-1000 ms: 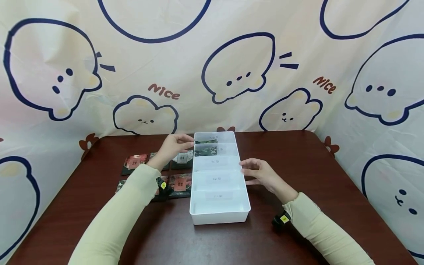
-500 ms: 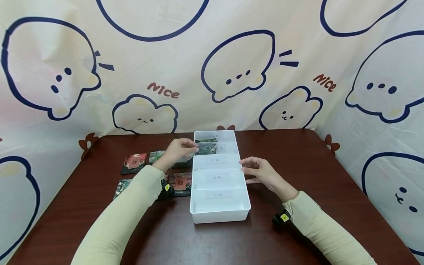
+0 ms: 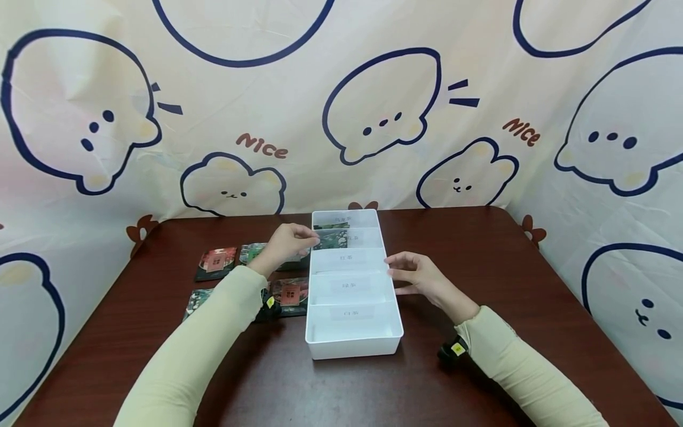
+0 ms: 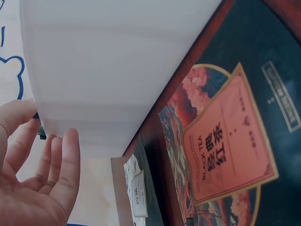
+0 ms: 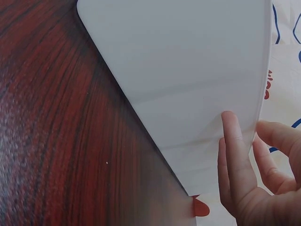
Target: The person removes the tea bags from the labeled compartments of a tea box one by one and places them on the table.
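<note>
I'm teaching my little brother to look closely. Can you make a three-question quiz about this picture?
1. True or false: the white tray stands on the brown table.
2. Which hand touches the tray's side wall with straight fingers?
A. left hand
B. right hand
3. Fill in: the tea packets lie on the tray's ____ side.

Key: 1 true; 2 B; 3 left.

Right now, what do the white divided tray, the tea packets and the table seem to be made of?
The white divided tray looks like thin matte plastic: smooth, uniform walls with rounded corners. The tea packets look like glossy printed foil or coated film, though that is uncertain. The table shows dark reddish wood grain with a slight sheen, possibly veneer or laminate.
</note>
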